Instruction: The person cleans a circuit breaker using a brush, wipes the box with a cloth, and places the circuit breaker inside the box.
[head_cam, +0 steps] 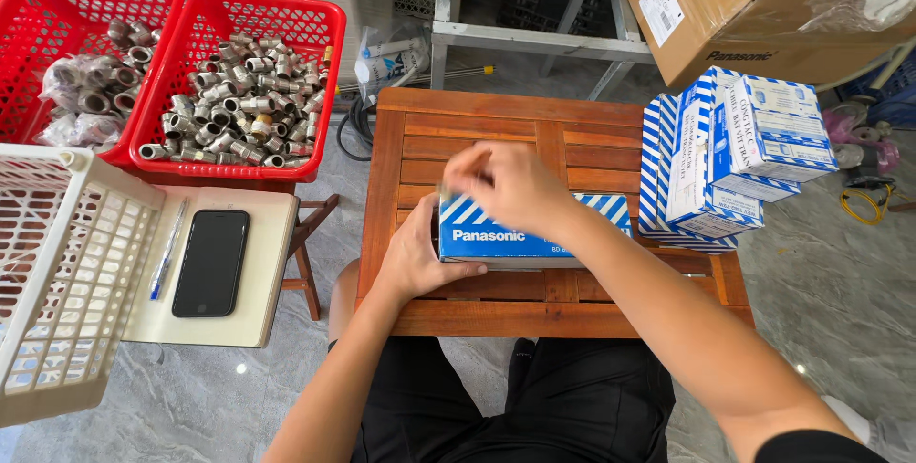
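A: Where is the blue-and-white carton (pixel 534 234)?

B: It lies on the wooden bench (pixel 477 129), near the front edge. Your left hand (pixel 415 258) clasps its left end, fingers wrapped on it. Your right hand (pixel 510 181) rests on the top edge, fingers pinched at the flap.

A: The step?

B: Likely working the top flap. The next move needs the left hand's grip steady.
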